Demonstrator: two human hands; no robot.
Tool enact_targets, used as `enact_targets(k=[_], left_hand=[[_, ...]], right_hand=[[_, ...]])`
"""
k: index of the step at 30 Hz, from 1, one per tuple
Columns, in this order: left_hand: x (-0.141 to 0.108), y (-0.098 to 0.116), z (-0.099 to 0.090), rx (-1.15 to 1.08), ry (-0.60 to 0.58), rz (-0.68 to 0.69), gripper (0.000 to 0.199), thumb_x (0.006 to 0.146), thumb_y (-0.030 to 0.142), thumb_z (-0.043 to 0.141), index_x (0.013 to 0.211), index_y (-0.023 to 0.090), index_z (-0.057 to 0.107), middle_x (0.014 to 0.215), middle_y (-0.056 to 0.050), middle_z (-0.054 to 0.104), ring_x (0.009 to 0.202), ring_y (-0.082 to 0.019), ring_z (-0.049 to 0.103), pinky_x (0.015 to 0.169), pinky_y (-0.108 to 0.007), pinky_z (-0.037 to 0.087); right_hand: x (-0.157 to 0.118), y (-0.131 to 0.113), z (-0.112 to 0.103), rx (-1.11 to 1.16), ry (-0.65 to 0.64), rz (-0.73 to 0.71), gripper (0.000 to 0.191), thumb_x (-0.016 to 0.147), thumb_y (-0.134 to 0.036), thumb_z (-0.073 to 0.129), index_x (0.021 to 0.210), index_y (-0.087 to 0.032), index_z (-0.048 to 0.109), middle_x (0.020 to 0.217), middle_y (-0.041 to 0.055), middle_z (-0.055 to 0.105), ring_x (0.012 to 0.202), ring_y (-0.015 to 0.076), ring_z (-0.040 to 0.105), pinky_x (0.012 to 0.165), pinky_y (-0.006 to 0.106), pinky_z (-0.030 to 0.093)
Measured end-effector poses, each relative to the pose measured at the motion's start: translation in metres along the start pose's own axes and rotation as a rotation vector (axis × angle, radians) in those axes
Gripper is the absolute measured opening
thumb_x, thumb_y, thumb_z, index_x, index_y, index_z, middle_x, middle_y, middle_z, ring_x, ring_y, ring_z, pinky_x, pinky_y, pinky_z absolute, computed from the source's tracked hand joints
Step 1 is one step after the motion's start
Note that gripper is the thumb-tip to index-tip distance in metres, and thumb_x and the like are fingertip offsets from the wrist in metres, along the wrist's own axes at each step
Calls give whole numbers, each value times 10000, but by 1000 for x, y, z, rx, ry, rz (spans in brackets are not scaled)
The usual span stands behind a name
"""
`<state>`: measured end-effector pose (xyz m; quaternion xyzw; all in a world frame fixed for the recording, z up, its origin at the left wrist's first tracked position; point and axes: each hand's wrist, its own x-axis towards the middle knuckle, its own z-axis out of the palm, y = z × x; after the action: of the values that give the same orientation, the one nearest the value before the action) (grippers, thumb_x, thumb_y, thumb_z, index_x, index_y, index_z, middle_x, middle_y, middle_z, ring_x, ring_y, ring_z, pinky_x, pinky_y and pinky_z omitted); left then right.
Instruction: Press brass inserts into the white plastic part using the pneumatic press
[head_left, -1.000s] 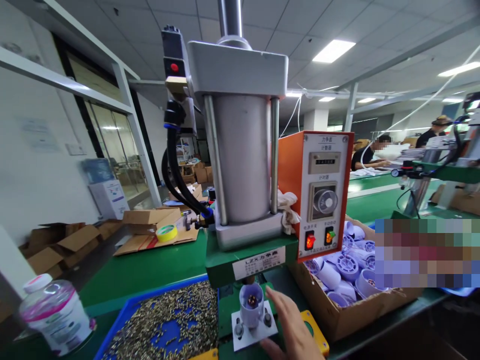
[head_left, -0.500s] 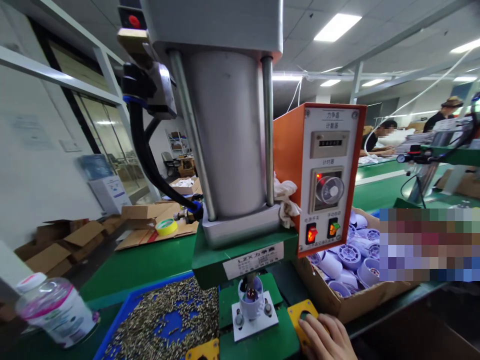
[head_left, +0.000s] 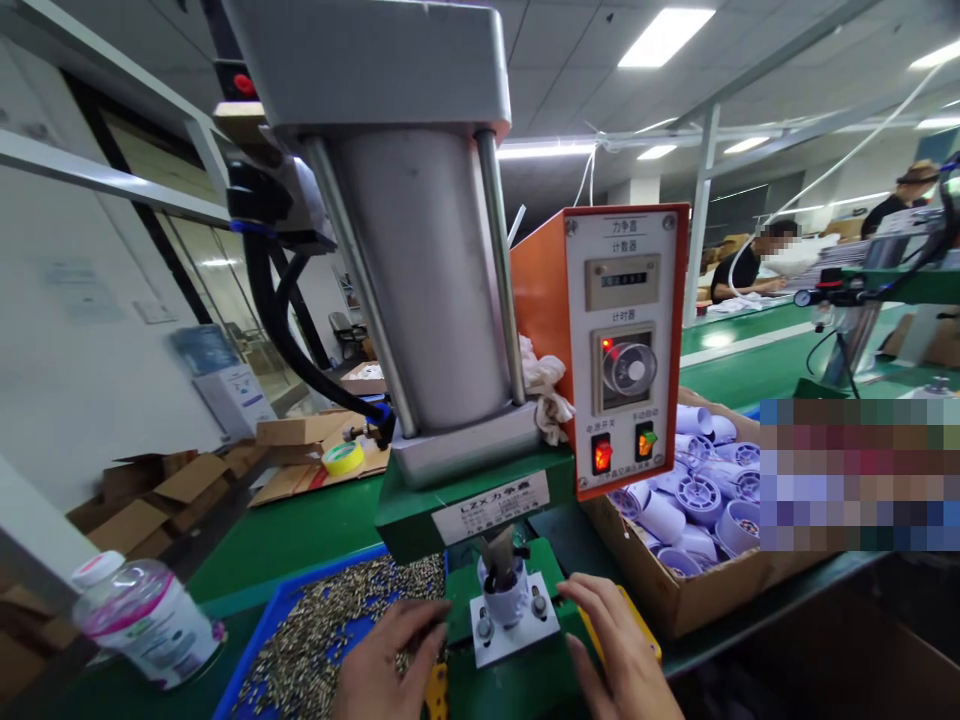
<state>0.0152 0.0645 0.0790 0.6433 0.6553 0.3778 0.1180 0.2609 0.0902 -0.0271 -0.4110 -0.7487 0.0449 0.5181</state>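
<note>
A white-lavender plastic cup-shaped part (head_left: 505, 598) stands upright in the metal fixture plate (head_left: 517, 645) beneath the press (head_left: 442, 300). The press's ram reaches down into the part. My left hand (head_left: 394, 655) is left of the fixture, above the edge of the brass pieces, with thumb and fingers apart and nothing in it. On the fixture's other side, my right hand (head_left: 619, 645) is open too, its fingers stretched toward the plate. It partly covers a yellow button plate (head_left: 637, 625). Neither hand visibly touches the part.
Left of the press lies a blue tray (head_left: 259, 630) of small brass pieces, with a plastic bottle (head_left: 146, 620) beside it. An orange control box (head_left: 626, 350) stands to the right, before a cardboard box (head_left: 697, 600) of lavender parts. Two people work farther back.
My right hand has left the yellow button plate and moved toward the fixture. My left hand has come into view on the left. The camera view has shifted slightly.
</note>
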Motion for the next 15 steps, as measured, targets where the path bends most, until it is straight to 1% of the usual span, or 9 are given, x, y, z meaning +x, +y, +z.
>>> enact_targets(k=[2,3,6,7,9,12,14,15], left_hand=[[11,15,1,-28,-43,22,243,785,457,608,866,282,756,915,-7,742,871,-187,693,761,-249,561],[16,21,2,-40,-45,39,246,779,450,600,844,274,758,874,-14,736,831,-188,689,730,-256,557],[28,41,3,-34,-57,42,265,742,446,591,765,244,760,788,-36,715,762,-207,671,697,-296,539],[31,47,4,-13,-82,25,268,738,443,588,757,238,759,790,-40,716,771,-214,669,719,-311,536],[37,59,5,65,-167,-1,259,759,412,571,782,231,755,838,-42,733,849,-229,673,807,-338,521],[45,74,10,232,-270,36,248,809,323,517,857,205,731,954,-57,741,994,-242,658,914,-364,482],[50,79,14,305,-311,93,212,802,268,520,865,185,706,986,-73,734,1014,-241,654,913,-355,476],[52,80,16,321,-333,122,190,792,245,529,858,180,694,977,-77,731,993,-236,659,891,-342,482]], right_hand=[[10,-10,6,88,16,55,447,853,-121,462,1278,-258,468,1225,104,584,1142,237,591,933,360,538],[15,-14,9,126,17,71,479,845,-118,466,1304,-255,447,1264,110,562,1178,239,571,963,368,524],[26,-22,21,222,6,88,638,816,-140,513,1416,-237,320,1388,121,486,1284,249,501,1043,400,474],[29,-25,26,249,4,95,688,806,-154,531,1439,-232,274,1415,124,468,1307,256,482,1056,418,461],[34,-29,36,302,10,112,760,781,-168,561,1457,-232,220,1437,125,460,1322,264,472,1059,441,454],[41,-35,49,363,30,146,822,730,-120,565,1459,-239,203,1424,121,489,1301,257,500,1041,434,470],[43,-37,53,390,39,173,844,697,-82,552,1454,-243,216,1398,114,521,1276,246,527,1025,422,484],[44,-38,54,400,38,181,850,685,-68,550,1450,-247,226,1383,108,539,1265,240,538,1023,415,486]])
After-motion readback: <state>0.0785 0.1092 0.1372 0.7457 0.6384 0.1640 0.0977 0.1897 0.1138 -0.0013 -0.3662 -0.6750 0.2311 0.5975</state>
